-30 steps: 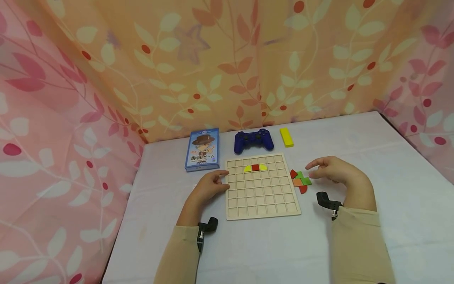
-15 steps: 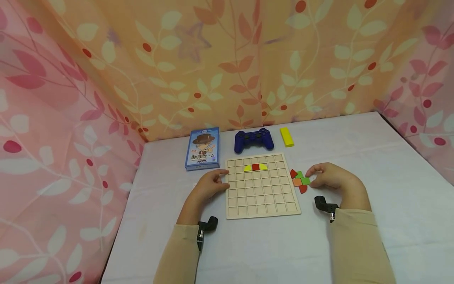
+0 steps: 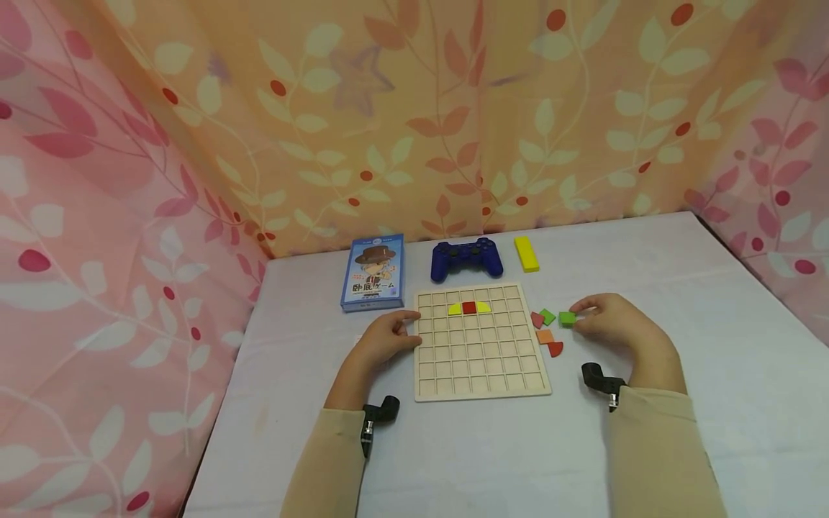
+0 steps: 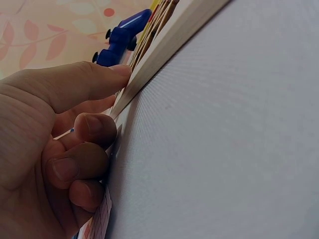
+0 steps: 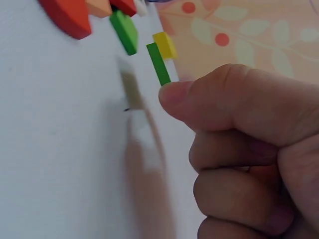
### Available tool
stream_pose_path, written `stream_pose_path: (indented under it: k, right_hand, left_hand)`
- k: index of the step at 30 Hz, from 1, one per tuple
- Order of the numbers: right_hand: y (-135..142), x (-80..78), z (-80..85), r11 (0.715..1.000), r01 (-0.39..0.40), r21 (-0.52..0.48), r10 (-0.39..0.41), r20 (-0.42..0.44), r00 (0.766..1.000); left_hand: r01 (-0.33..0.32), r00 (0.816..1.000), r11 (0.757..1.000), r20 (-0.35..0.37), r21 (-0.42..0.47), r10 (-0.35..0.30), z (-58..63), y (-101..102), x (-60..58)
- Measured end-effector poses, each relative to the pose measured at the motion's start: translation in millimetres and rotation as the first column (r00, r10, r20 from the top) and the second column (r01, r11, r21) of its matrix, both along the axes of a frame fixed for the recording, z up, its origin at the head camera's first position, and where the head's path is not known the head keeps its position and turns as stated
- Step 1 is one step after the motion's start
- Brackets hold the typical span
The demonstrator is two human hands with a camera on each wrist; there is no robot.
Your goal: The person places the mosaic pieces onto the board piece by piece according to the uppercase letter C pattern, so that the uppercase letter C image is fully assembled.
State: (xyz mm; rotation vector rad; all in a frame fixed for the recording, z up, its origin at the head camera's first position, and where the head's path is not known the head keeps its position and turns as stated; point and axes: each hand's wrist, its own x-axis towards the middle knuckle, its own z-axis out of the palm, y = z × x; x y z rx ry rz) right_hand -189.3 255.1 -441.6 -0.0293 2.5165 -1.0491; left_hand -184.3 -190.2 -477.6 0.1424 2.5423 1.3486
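Observation:
A wooden grid board (image 3: 476,360) lies in the middle of the table. It bears a red square tile (image 3: 469,308) between two yellow curved tiles (image 3: 455,309). My left hand (image 3: 382,337) rests at the board's left edge, thumb and index fingertips against the rim and the other fingers loosely bent. Right of the board, my right hand (image 3: 620,324) pinches a green square tile (image 3: 567,319) between thumb and index; the right wrist view shows this tile raised, with its shadow beneath. Beside it lie another green tile (image 3: 547,316), an orange tile (image 3: 545,336) and two reddish tiles (image 3: 555,349).
Behind the board, a blue game controller (image 3: 467,259) sits between a blue card-game box (image 3: 374,273) and a yellow block (image 3: 527,253). The white-covered table (image 3: 479,460) meets patterned curtains (image 3: 414,144) at the back and sides.
My right hand has closed on the green square tile and drawn it up, away from the other loose tiles. The left hand keeps its place at the board's edge.

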Motion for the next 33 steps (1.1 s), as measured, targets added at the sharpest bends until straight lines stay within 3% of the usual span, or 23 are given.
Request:
stream_pose_path:
  k: [6, 15, 24, 33]
  right_hand:
    - [-2, -0.2, 17.5, 0.998, 0.053, -0.025, -0.056, -0.104, 0.993]
    - [-15, 8.1, 44.0, 0.989, 0.142, -0.043, -0.149, -0.257, 0.955]
    - [-28, 18.2, 66.4, 0.985, 0.155, -0.077, -0.173, -0.403, 0.898]
    - [-39, 26.9, 80.3, 0.980, 0.149, -0.133, -0.194, -0.467, 0.863]
  left_hand:
    - [0.006, 1.000, 1.000, -0.003, -0.009, -0.006, 1.2, 1, 0.6]
    - [-0.007, 1.000, 1.000, 0.023, -0.006, 0.007, 2.0, 1, 0.8]
    - [-0.004, 1.000, 1.000, 0.028, -0.018, 0.005, 1.6, 1, 1.1]
    - [-0.004, 1.000, 1.000, 0.018, -0.014, 0.004, 2.3, 1, 1.3]
